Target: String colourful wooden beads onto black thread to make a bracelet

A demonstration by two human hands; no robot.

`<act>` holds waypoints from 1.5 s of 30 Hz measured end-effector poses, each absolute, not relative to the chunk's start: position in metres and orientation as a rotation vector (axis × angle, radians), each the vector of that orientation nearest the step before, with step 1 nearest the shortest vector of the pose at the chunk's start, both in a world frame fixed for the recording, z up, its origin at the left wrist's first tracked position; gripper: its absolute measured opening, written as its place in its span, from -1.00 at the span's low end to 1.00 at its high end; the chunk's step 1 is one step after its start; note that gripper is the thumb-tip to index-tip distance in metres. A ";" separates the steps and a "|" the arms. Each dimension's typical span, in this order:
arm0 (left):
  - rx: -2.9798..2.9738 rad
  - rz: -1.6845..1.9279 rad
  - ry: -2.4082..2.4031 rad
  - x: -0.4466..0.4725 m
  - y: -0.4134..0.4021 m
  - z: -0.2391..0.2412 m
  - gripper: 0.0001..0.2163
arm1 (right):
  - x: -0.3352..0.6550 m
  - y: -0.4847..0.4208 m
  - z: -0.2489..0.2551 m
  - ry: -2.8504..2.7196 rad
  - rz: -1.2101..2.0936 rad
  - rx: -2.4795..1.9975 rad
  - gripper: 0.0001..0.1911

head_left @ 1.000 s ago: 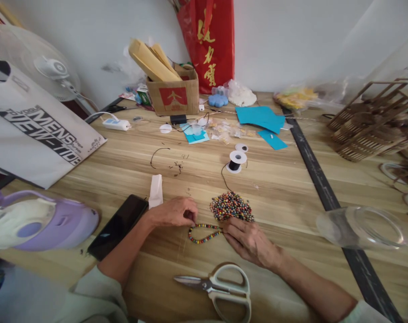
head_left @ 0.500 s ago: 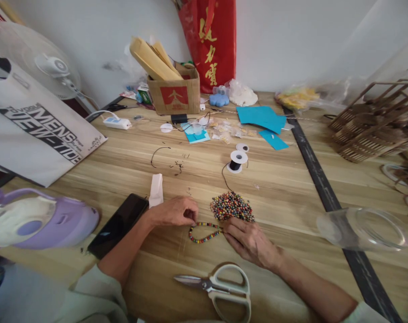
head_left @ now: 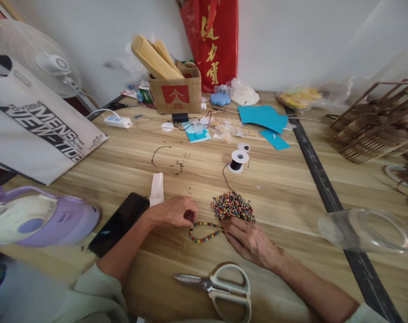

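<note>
A loop of small multicoloured beads, a bead strand (head_left: 199, 240), lies on the wooden table between my hands. My left hand (head_left: 176, 211) is closed at the loop's upper left, its thumb and fingertips pinched together by the beads. At the loop's right end, my right hand (head_left: 249, 237) grips the strand where its ends come together; the fingertips are partly hidden. Just beyond the right hand spreads a pile of loose beads (head_left: 233, 206). Black cord runs from a white spool (head_left: 237, 162) down to that pile. Scissors (head_left: 220, 285) with pale handles lie nearer to me.
To the left are a black phone (head_left: 118, 224), a white paper piece (head_left: 156, 189) and a purple bottle (head_left: 59, 220). A clear plastic jar (head_left: 361, 231) lies at right. Farther back stand a cardboard box (head_left: 175, 95), blue cards (head_left: 262, 117) and woven baskets (head_left: 365, 130).
The view has shifted very slightly. Both hands and the bead strand keep nearly the same positions.
</note>
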State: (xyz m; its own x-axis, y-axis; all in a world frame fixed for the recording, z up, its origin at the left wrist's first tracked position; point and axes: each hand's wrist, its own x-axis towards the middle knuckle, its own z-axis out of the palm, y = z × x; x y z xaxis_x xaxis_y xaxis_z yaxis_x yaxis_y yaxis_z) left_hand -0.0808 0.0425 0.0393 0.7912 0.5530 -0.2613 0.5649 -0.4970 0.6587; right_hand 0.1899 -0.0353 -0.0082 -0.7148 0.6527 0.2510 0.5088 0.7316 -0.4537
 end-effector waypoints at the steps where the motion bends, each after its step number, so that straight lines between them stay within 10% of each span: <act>1: 2.207 -0.019 0.824 -0.081 0.042 0.039 -0.94 | 0.190 -0.035 -0.008 -2.536 0.498 -0.889 -0.75; 45: 2.284 -0.088 0.891 -0.072 0.037 0.047 -0.92 | 0.189 -0.035 -0.007 -2.551 0.512 -0.901 -0.76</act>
State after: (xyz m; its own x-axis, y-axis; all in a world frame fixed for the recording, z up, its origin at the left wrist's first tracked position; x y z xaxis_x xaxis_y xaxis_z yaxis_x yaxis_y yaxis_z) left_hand -0.0725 0.0373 0.0472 0.7638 0.5765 -0.2903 0.6222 -0.5382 0.5685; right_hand 0.1894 -0.0352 -0.0072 -0.7192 0.6542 0.2339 0.5134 0.7273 -0.4556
